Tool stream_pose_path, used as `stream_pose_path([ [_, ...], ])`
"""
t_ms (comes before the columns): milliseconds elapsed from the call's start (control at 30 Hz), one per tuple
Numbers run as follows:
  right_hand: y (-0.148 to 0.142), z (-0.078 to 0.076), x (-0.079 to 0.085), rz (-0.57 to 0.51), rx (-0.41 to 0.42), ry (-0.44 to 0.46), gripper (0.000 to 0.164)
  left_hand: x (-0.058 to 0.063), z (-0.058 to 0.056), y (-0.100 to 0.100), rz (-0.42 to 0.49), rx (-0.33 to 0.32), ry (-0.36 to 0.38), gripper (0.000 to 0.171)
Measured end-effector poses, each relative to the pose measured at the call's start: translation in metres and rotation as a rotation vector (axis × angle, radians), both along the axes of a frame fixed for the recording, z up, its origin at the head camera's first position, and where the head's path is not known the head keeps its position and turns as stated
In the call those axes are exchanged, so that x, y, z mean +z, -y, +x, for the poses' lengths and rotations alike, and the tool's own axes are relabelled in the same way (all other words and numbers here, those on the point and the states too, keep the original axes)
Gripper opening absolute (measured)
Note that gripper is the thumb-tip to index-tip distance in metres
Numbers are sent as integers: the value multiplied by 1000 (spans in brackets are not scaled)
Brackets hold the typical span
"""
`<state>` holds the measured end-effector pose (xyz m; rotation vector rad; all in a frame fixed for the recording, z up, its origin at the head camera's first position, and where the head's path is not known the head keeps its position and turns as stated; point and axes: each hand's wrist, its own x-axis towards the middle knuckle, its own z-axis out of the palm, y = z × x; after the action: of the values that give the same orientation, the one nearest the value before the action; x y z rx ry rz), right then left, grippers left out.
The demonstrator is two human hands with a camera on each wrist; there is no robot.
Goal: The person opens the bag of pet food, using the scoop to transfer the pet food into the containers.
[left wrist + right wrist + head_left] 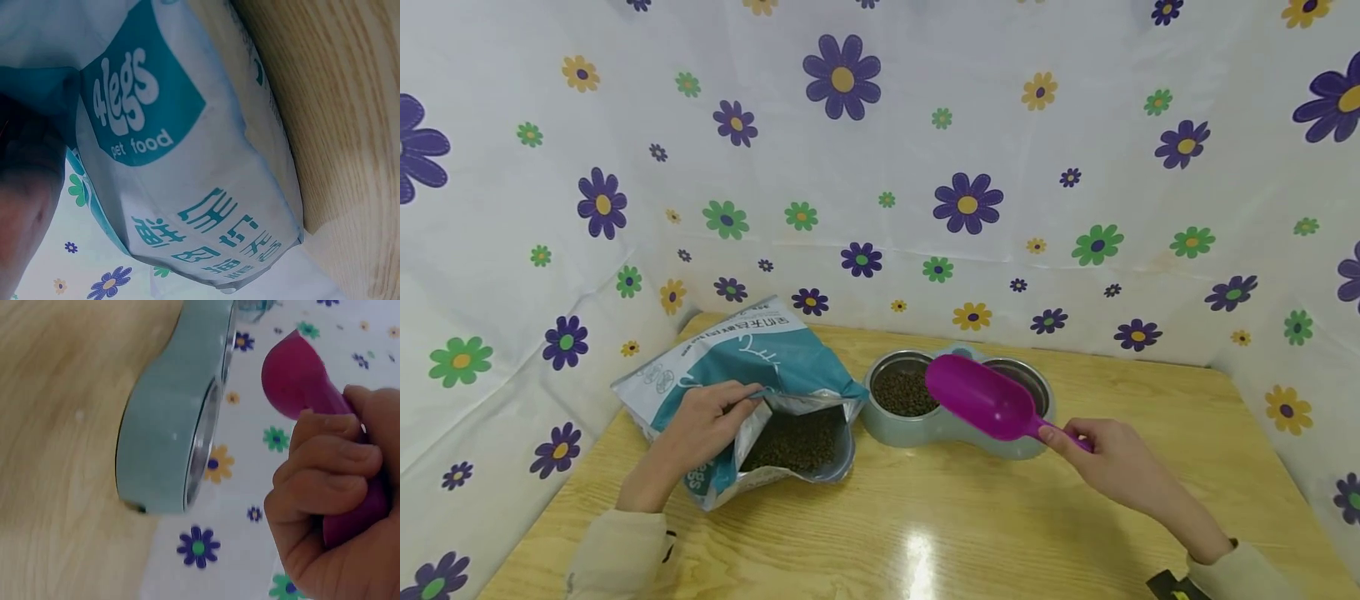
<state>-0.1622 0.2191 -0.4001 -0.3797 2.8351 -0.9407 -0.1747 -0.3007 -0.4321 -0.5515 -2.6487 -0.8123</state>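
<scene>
My right hand (pixel 1116 462) grips the handle of a magenta scoop (pixel 981 396), its fingers curled round it in the right wrist view. Only bare magenta shows in the scoop, which is over the double pet bowl (pixel 910 433) and hides part of both basins. Brown kibble (pixel 902 396) lies in the left basin; bare steel shows in the right basin (pixel 1036 385). To the left, my left hand (pixel 711 425) pinches the mouth edge of a teal and white pet food bag (pixel 797 354). The bag lies with its mouth towards me, kibble (pixel 797 442) inside.
The wooden table (pixel 1000 533) carries the bag and the bowl. A white cloth with printed flowers (pixel 880 150) hangs behind the table and along both sides. The bag's far end reaches close to the cloth at the back left.
</scene>
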Motion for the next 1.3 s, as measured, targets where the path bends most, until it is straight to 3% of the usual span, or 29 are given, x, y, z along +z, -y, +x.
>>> stream_pose_path([
  [200, 38, 13, -9, -59, 165, 95, 39, 0, 1, 0, 6, -3, -4, 25],
  [433, 79, 20, -8, -48, 355, 44, 40, -1, 1, -1, 12, -2, -9, 24],
  [600, 103, 19, -3, 14, 381, 11, 46, -1, 0, -1, 10, -3, -21, 24],
  [967, 136, 11, 10, 73, 403, 74, 50, 0, 1, -2, -4, 22, 13, 25],
  [1300, 164, 4, 40, 212, 451, 172, 56, -1, 0, -2, 1, 14, -25, 24],
])
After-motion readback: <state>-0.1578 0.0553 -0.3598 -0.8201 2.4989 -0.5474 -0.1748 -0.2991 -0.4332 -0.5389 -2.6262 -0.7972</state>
